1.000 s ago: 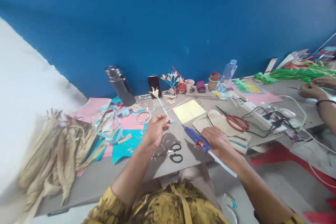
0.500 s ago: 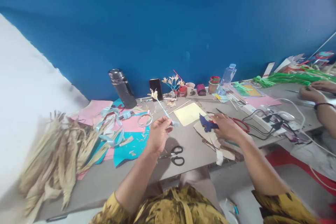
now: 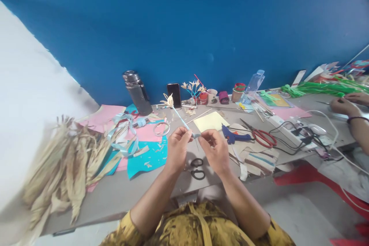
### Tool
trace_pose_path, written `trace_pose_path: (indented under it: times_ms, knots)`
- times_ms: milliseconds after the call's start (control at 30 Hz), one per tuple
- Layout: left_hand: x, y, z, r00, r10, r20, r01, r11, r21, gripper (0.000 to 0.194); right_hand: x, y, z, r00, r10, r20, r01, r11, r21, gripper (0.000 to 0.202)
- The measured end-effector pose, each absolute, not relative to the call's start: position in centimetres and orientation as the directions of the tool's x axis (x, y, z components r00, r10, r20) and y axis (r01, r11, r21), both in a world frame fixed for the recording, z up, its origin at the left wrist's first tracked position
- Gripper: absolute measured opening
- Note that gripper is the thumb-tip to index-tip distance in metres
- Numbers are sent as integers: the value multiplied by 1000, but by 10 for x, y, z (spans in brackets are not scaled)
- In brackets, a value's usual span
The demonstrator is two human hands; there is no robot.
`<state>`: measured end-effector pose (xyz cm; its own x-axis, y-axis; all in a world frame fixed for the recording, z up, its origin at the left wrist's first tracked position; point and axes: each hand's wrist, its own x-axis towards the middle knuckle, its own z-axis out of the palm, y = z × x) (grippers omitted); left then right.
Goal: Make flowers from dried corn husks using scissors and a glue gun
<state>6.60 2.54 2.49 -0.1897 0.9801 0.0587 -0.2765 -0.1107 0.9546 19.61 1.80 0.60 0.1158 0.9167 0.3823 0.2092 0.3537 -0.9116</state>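
My left hand (image 3: 179, 148) is closed, its thumb and fingers pinching the stem of a craft flower (image 3: 169, 102). Pale petals, apparently dried husk, top the flower, and light blue ribbon wraps its thin stem, which tilts up to the left. Close beside it, my right hand (image 3: 215, 150) pinches the short loose end of the light blue ribbon (image 3: 195, 136) at the stem's base; the fingers partly hide it. Black-handled scissors (image 3: 197, 175) lie between my wrists. To the right of my right hand, a blue glue gun (image 3: 235, 136) rests on the table.
Red-handled scissors (image 3: 264, 138) and a power strip (image 3: 291, 132) with cables lie right. Dried corn husks (image 3: 66, 165), blue paper (image 3: 147, 157) and a ribbon roll (image 3: 161, 128) are left. A thermos (image 3: 137, 94), phone (image 3: 173, 94) and bottle (image 3: 253, 84) stand behind. Another person's hands (image 3: 344, 107) work far right.
My right hand has let go of the glue gun, now lying on the table, and moved left to the flower stem's base. My left hand still holds the flower.
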Motion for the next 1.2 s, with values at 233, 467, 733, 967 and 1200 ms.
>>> trace_pose_path:
  times_ms: [233, 467, 733, 967, 1200]
  knots:
    - [65, 23, 23, -204, 977, 64, -272, -119, 955, 21, 189, 19, 1, 38, 935, 351, 138, 343, -929, 17]
    - [69, 20, 22, -359, 918, 167, -44, -195, 980, 13, 177, 17, 4, 117, 770, 628, 379, 550, -744, 13]
    - [65, 27, 16, -357, 927, 116, -74, -152, 986, 12, 181, 18, 0, -83, 536, 840, 625, 685, -375, 16]
    - [67, 28, 19, -328, 944, 25, -179, -89, 980, 19, 194, 17, 5, -263, 539, 800, 691, 684, -234, 17]
    - [73, 29, 16, -300, 953, -28, -226, -43, 973, 20, 203, 15, 9, -293, 566, 770, 745, 640, -187, 19]
